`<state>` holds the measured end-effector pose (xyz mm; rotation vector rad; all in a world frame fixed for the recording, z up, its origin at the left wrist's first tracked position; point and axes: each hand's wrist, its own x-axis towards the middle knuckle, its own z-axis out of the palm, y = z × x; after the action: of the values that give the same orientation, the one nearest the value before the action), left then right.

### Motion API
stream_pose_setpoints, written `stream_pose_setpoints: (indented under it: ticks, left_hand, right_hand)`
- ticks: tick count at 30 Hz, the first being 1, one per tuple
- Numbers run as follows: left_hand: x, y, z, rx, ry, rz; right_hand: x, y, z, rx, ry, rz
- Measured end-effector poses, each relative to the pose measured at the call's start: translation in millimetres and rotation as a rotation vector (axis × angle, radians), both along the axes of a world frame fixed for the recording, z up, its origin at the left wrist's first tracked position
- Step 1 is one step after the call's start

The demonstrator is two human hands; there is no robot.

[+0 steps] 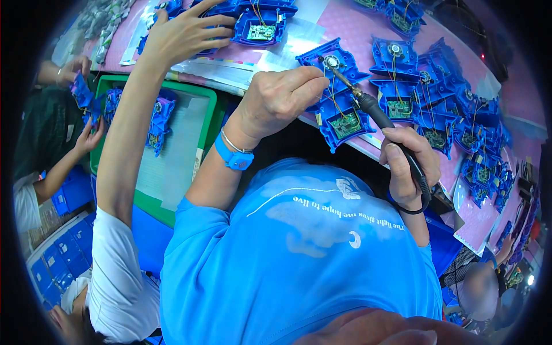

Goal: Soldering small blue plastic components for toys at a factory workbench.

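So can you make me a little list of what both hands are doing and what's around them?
left hand: pinches thin solder wire at the blue plastic shell with green circuit board
right hand: grips black-handled soldering iron, tip on the shell's round part
work surface: pink mat
nearby: more blue plastic shells, green tray
co-worker's hand: reaches over the mat

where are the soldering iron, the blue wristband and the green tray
soldering iron point(376, 112), head view, on its black handle
blue wristband point(233, 158), head view, on the band at the left wrist
green tray point(210, 106), head view, on its right rim
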<state>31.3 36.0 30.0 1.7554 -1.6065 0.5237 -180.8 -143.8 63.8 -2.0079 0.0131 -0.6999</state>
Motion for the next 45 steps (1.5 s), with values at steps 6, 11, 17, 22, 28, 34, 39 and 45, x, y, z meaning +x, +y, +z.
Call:
stream_pose_setpoints:
  ticks: [6,11,17,22,28,34,39,45]
  left_hand:
    - [0.0,-0.9,1.4,0.021,0.011,-0.009]
    - [-0.8,-1.0,0.6,0.05,0.019,0.004]
    - [-2.0,-0.7,0.8,0.044,0.019,0.022]
    - [-2.0,-0.8,-0.9,0.045,0.01,0.026]
    - [-0.8,-1.7,-1.5,0.036,0.01,0.022]
    - [0.8,-2.1,-0.2,0.056,0.041,0.006]
    - [0.8,-1.2,0.5,0.061,0.044,0.004]
    - [-1.1,-0.2,2.4,0.062,0.083,-0.002]
  right_hand:
    - [2.1,1.1,-0.3,0.003,0.026,0.004]
    - [2.1,2.6,-0.6,0.05,0.075,-0.077]
    - [3.1,2.8,-0.6,0.071,0.076,-0.071]
    - [-0.9,3.3,-0.9,0.1,-0.014,-0.046]
    - [0.0,3.6,-0.3,0.16,-0.063,-0.066]
    - [0.3,2.8,-2.6,0.167,-0.065,-0.06]
    - [-1.2,0.2,-4.3,0.112,-0.069,-0.004]
    - [-1.0,3.3,-4.6,0.176,-0.102,-0.054]
